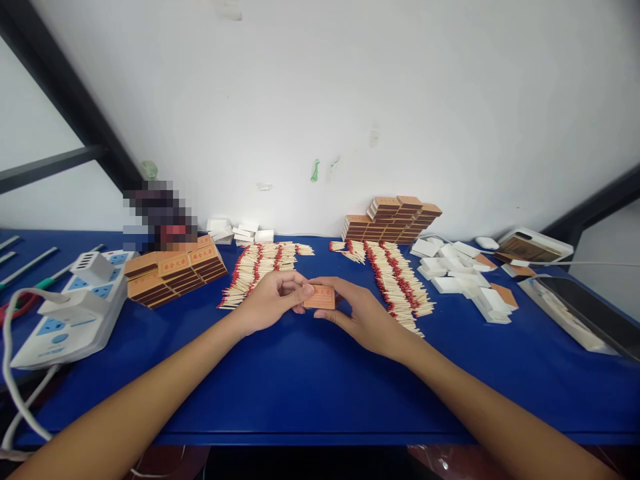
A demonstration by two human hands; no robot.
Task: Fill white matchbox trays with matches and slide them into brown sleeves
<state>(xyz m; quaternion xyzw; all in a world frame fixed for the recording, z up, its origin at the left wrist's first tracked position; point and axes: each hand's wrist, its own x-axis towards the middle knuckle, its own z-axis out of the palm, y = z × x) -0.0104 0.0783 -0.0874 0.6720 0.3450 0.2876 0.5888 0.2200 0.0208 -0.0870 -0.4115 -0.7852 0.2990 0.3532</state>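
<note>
Both of my hands meet over the middle of the blue table [310, 380], holding one small orange matchbox [320, 297] between them. My left hand [273, 301] has its fingers curled and its thumb pressed on the box's left end. My right hand [360, 313] pinches the box from the right and below. Behind my left hand lies a spread of red-tipped matches [260, 263]. A longer band of matches [397, 280] runs beside my right hand.
A stack of orange matchboxes [173, 270] leans at the left, another stack [393, 220] stands against the white wall. White inner trays [465, 273] lie at the right, more trays [240, 232] at the back. A power strip [75, 307] with plugs sits far left; a phone [587, 310] far right.
</note>
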